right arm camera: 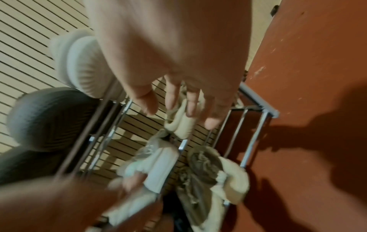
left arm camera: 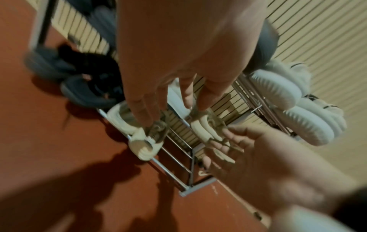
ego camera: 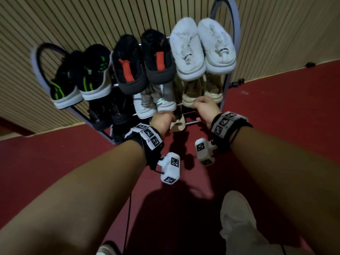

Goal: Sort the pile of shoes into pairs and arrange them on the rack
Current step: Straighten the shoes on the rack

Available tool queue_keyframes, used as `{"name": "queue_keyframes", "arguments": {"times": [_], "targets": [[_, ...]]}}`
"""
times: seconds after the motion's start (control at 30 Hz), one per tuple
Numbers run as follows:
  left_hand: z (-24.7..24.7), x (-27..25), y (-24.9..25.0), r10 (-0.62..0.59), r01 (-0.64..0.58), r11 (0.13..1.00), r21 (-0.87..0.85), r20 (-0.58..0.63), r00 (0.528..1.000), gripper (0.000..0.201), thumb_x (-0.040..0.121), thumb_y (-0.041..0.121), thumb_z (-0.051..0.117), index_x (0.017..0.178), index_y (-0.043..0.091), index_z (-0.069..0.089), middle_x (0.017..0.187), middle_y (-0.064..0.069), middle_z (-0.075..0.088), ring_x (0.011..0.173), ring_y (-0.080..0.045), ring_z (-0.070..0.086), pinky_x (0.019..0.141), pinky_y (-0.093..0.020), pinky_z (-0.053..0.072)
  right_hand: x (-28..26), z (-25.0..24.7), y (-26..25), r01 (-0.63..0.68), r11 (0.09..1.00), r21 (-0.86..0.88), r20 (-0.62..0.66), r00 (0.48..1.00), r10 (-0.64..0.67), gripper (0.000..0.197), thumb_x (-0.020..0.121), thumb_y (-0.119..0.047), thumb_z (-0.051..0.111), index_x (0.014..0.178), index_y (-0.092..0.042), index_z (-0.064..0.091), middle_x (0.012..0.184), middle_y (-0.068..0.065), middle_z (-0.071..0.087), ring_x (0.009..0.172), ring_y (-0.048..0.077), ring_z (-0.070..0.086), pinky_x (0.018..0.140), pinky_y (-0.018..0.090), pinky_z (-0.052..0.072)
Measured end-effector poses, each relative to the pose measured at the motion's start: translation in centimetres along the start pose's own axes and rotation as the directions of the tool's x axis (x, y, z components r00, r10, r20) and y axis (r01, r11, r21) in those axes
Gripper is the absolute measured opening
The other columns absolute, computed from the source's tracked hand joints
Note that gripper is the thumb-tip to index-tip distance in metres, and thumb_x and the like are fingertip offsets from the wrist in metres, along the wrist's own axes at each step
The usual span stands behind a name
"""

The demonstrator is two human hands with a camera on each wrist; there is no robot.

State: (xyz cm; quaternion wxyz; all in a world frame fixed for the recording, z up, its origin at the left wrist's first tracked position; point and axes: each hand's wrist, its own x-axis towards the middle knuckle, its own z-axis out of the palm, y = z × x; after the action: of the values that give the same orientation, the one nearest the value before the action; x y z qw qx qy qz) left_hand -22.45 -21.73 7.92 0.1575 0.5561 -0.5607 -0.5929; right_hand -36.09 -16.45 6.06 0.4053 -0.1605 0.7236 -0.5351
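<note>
A metal shoe rack (ego camera: 237, 34) stands against a slatted wall. Its top shelf holds a black-and-green pair (ego camera: 81, 80), a black pair with red insoles (ego camera: 141, 63) and a white pair (ego camera: 202, 46). Lower down sit black shoes (ego camera: 108, 111), white shoes (ego camera: 152, 105) and beige shoes. My left hand (ego camera: 162, 119) reaches down with straight fingers (left arm camera: 147, 113) to the collar of one beige shoe (left arm camera: 143, 149) at the rack's front edge. My right hand (ego camera: 203, 107) has spread fingers (right arm camera: 188, 108) at the heel of another beige shoe (right arm camera: 180, 125). Both wrist views are blurred.
Dark red floor (ego camera: 276, 100) lies in front of the rack and to its right. My own leg in light trousers (ego camera: 237, 227) stands at the lower right. A cable (ego camera: 128, 218) hangs from my left wrist.
</note>
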Motion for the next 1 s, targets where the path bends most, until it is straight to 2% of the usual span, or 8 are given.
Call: {"name": "queue_keyframes", "arguments": {"times": [0.13,0.23,0.3,0.37,0.5,0.7,0.87,1.0], "targets": [[-3.0,-2.0,-0.4,0.008,-0.007,0.999,0.031,-0.016,1.000,0.020,0.083,-0.002,0.057,0.079,0.017,0.060,0.070,-0.001,0.053,0.060,-0.015,0.046,0.048,-0.018,0.040,0.6,1.4,-0.8,-0.001,1.000,-0.003,0.043,0.999,0.001,0.025,0.077,-0.022,0.065,0.100,-0.023,0.058,0.092,0.004,0.058,0.085,0.020,0.054,0.061,0.025,0.038],[-5.3,-2.7,-1.3,-0.018,0.019,1.000,0.007,-0.051,0.999,0.017,0.071,0.004,0.064,0.071,0.021,0.064,0.072,-0.005,0.055,0.060,-0.022,0.047,0.055,-0.024,0.038,0.2,2.1,-0.3,-0.036,0.999,0.032,0.016,0.999,0.035,0.038,0.071,-0.028,0.066,0.108,-0.029,0.057,0.104,0.003,0.059,0.097,0.024,0.057,0.067,0.030,0.042],[-6.6,-2.9,-2.4,-0.032,0.031,0.999,-0.016,-0.075,0.997,0.012,0.062,0.010,0.065,0.069,0.020,0.065,0.071,-0.007,0.057,0.066,-0.027,0.052,0.058,-0.030,0.043,-0.6,2.7,0.4,-0.016,0.999,0.035,-0.056,0.998,0.018,0.031,0.074,-0.020,0.064,0.104,-0.016,0.064,0.094,0.008,0.061,0.080,0.025,0.058,0.063,0.031,0.044],[-7.7,-4.0,-2.9,-0.034,0.033,0.999,-0.008,-0.076,0.997,0.012,0.066,0.010,0.064,0.075,0.019,0.064,0.070,-0.005,0.057,0.065,-0.025,0.053,0.056,-0.027,0.043,-2.0,3.7,0.9,-0.056,0.997,0.054,-0.068,0.996,0.059,0.011,0.070,-0.015,0.060,0.081,-0.011,0.063,0.076,0.013,0.057,0.057,0.023,0.051,0.056,0.031,0.042],[-10.3,-4.3,-5.2,-0.039,0.039,0.999,-0.002,-0.120,0.992,0.019,0.081,0.002,0.059,0.078,0.020,0.062,0.073,-0.001,0.056,0.062,-0.017,0.048,0.060,-0.027,0.039,-3.9,7.3,1.9,-0.125,0.992,0.035,0.018,0.992,0.124,0.010,0.075,-0.008,0.055,0.067,-0.015,0.054,0.065,0.007,0.051,0.048,0.018,0.044,0.052,0.026,0.041],[-14.3,-1.5,-10.6,-0.118,0.118,0.993,-0.015,-0.187,0.975,0.017,0.083,0.001,0.056,0.080,0.017,0.060,0.065,0.000,0.050,0.055,-0.015,0.042,0.057,-0.027,0.036,-3.6,14.5,5.5,-0.135,0.986,-0.098,0.158,0.976,0.149,0.011,0.084,-0.007,0.053,0.088,-0.015,0.061,0.076,0.007,0.056,0.064,0.020,0.055,0.063,0.031,0.051],[-16.9,2.0,-14.9,-0.186,0.183,0.982,-0.035,-0.261,0.947,0.008,0.090,0.012,0.053,0.087,0.014,0.060,0.074,-0.006,0.055,0.055,-0.016,0.045,0.064,-0.030,0.041,-1.6,18.9,8.0,-0.234,0.953,-0.190,0.289,0.915,0.283,0.022,0.093,0.000,0.045,0.082,-0.019,0.052,0.069,0.006,0.046,0.057,0.017,0.043,0.055,0.027,0.038],[-18.0,5.0,-16.8,-0.230,0.207,0.972,-0.110,-0.272,0.934,0.010,0.089,0.014,0.055,0.093,0.014,0.064,0.084,-0.010,0.064,0.073,-0.026,0.060,0.070,-0.030,0.046,0.2,20.6,10.9,-0.162,0.959,-0.233,0.302,0.925,0.230,0.032,0.090,-0.001,0.051,0.120,-0.013,0.054,0.072,0.009,0.052,0.054,0.019,0.047,0.048,0.025,0.040]]}}
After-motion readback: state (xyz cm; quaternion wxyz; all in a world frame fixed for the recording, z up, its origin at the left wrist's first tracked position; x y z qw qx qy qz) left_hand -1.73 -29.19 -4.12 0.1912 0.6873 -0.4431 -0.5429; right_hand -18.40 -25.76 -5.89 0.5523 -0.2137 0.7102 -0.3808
